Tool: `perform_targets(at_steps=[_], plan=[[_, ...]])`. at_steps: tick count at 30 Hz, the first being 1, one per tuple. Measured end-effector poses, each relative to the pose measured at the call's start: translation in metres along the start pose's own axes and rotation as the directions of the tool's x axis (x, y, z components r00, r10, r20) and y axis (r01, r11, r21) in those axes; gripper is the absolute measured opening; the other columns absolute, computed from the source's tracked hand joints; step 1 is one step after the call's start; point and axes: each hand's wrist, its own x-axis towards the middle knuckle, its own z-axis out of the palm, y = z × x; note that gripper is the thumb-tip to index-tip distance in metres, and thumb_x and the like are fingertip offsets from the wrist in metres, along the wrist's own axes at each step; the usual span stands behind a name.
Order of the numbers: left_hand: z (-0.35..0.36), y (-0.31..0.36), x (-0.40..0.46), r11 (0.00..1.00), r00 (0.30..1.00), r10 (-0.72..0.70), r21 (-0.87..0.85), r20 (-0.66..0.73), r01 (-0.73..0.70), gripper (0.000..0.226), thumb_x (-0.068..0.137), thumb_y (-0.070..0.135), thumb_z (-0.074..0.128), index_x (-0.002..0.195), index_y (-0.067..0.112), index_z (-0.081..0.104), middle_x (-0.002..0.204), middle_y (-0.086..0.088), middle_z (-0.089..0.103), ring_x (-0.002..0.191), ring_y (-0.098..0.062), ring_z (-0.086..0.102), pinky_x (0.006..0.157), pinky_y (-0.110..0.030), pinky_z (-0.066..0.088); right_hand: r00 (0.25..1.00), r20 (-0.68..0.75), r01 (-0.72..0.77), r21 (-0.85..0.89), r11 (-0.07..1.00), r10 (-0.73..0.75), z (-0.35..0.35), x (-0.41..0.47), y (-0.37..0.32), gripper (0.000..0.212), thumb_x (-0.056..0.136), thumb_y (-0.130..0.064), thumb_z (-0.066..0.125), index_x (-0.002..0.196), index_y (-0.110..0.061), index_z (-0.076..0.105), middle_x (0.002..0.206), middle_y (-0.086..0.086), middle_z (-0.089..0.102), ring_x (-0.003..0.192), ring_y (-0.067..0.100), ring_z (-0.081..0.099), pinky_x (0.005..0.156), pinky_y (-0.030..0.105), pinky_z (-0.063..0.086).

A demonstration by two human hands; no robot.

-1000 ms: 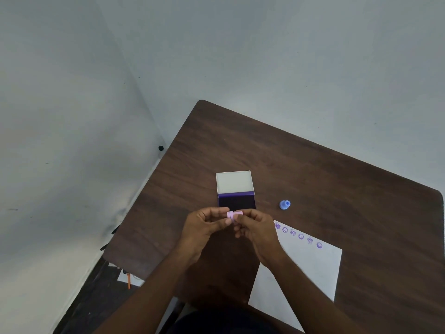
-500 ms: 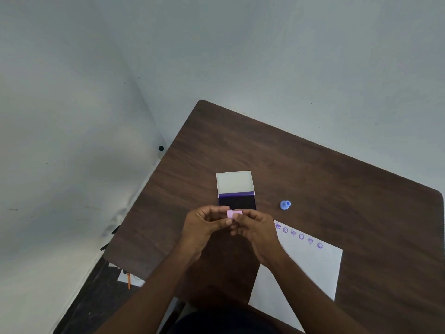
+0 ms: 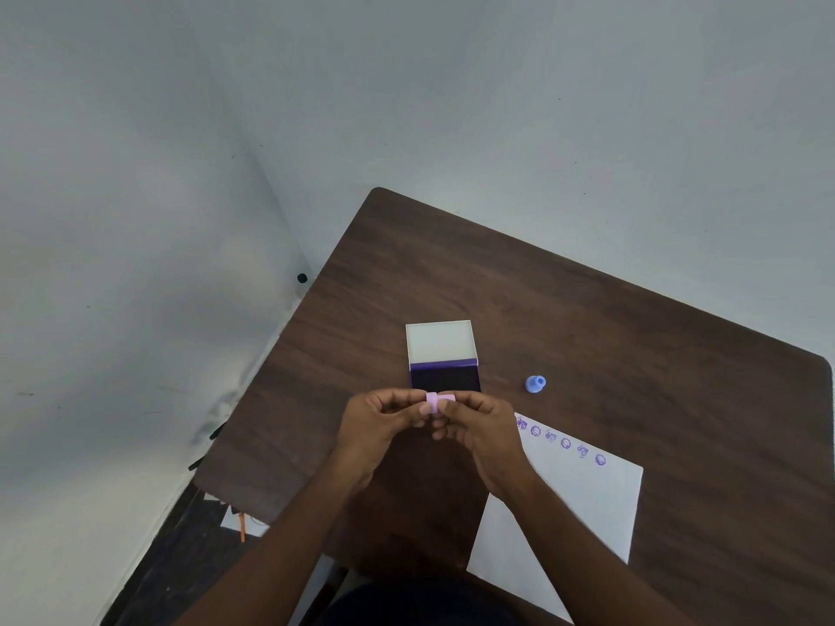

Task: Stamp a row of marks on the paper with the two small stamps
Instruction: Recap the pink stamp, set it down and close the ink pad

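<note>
From the head camera, your left hand [image 3: 384,426] and right hand [image 3: 479,429] meet in front of you, fingers curled in, both pinching one small pink stamp [image 3: 436,399] between their fingertips. The stamp is held up off the tabletop [image 3: 587,318], just in front of the near edge of the ink pad [image 3: 445,377]; you cannot tell from here which end of it faces down.

The ink pad lies open, its dark inked face toward you and its pale lid [image 3: 440,341] folded back behind it. The second stamp, a blue one [image 3: 536,384], stands alone on the wood to the right of the pad, well clear of both hands. The paper [image 3: 578,503] lies to your right, its near corner hanging at the table's front edge and your right forearm crossing its left side. Along its far edge runs a row of six purple marks [image 3: 565,443], the first partly hidden beside your right hand.

The far half of the tabletop and its right side are bare wood. The left edge drops toward the wall and floor.

Count: two stamps, one ink pad, one sheet, six marks.
</note>
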Motion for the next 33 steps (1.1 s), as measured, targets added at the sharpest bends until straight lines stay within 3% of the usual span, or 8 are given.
perform_targets(at_steps=[6, 10, 13, 15, 20, 27, 33], plan=[[0.002, -0.003, 0.001, 1.0, 1.0, -0.003, 0.02, 0.024, 0.003, 0.028, 0.078, 0.015, 0.078, 0.105, 0.013, 0.075, 0.094, 0.001, 0.078, 0.087, -0.014, 0.074, 0.076, -0.021, 0.058, 1.0, 0.001, -0.006, 0.011, 1.0, 0.006, -0.003, -0.003, 0.0, 0.022, 0.082, -0.013, 0.073, 0.102, -0.002, 0.072, 0.09, 0.02, 0.074, 0.079, 0.034, 0.07, 0.08, 0.047, 0.058], [0.008, -0.005, 0.003, 1.0, 1.0, 0.007, 0.026, 0.02, -0.007, 0.027, 0.076, 0.012, 0.08, 0.103, 0.015, 0.074, 0.091, -0.001, 0.077, 0.082, -0.015, 0.074, 0.071, -0.02, 0.058, 0.999, -0.033, 0.002, -0.057, 0.998, -0.004, -0.011, -0.004, 0.0, 0.023, 0.079, -0.025, 0.076, 0.097, -0.01, 0.074, 0.086, 0.012, 0.076, 0.081, 0.035, 0.07, 0.078, 0.043, 0.059], [0.017, -0.009, 0.007, 0.992, 1.0, 0.013, 0.128, 0.022, -0.015, 0.023, 0.078, 0.018, 0.079, 0.1, 0.017, 0.073, 0.089, -0.001, 0.077, 0.08, -0.017, 0.073, 0.072, -0.022, 0.059, 0.991, -0.13, -0.007, -0.173, 0.985, -0.016, -0.018, -0.004, 0.0, 0.022, 0.077, -0.036, 0.077, 0.089, -0.018, 0.073, 0.078, 0.003, 0.075, 0.072, 0.023, 0.069, 0.068, 0.029, 0.059], [0.026, -0.011, 0.011, 0.981, 0.999, 0.017, 0.193, 0.046, -0.025, 0.02, 0.081, 0.02, 0.077, 0.1, 0.018, 0.073, 0.09, -0.001, 0.076, 0.081, -0.017, 0.073, 0.075, -0.024, 0.059, 0.974, -0.222, -0.017, -0.234, 0.972, -0.036, -0.025, -0.002, 0.002, 0.025, 0.075, -0.041, 0.078, 0.089, -0.022, 0.072, 0.079, -0.004, 0.074, 0.074, 0.016, 0.069, 0.067, 0.026, 0.059], [0.055, -0.007, 0.016, 0.953, 0.995, 0.027, 0.298, 0.099, -0.056, 0.013, 0.084, 0.019, 0.074, 0.097, 0.017, 0.073, 0.089, 0.003, 0.074, 0.078, -0.012, 0.07, 0.069, -0.015, 0.056, 0.908, -0.395, -0.021, -0.378, 0.926, -0.141, -0.05, 0.006, 0.002, 0.015, 0.081, -0.039, 0.073, 0.087, -0.026, 0.067, 0.084, -0.005, 0.071, 0.079, 0.016, 0.067, 0.079, 0.032, 0.058], [0.099, -0.009, 0.027, 0.906, 0.991, 0.035, 0.414, 0.128, -0.085, 0.011, 0.088, 0.026, 0.069, 0.099, 0.025, 0.07, 0.094, 0.015, 0.07, 0.087, -0.002, 0.066, 0.07, -0.008, 0.049, 0.815, -0.536, -0.03, -0.421, 0.907, -0.222, -0.092, 0.007, 0.002, 0.019, 0.084, -0.038, 0.071, 0.088, -0.02, 0.068, 0.079, -0.006, 0.069, 0.068, 0.012, 0.063, 0.061, 0.017, 0.049], [0.126, -0.007, 0.035, 0.877, 0.985, 0.02, 0.47, 0.172, -0.1, 0.02, 0.089, 0.021, 0.068, 0.109, 0.02, 0.069, 0.1, 0.014, 0.069, 0.083, 0.008, 0.062, 0.064, -0.003, 0.046, 0.784, -0.588, -0.054, -0.386, 0.921, -0.2, -0.117, 0.015, 0.007, 0.02, 0.085, -0.037, 0.07, 0.089, -0.017, 0.07, 0.081, -0.007, 0.07, 0.072, 0.009, 0.065, 0.058, 0.012, 0.045]])
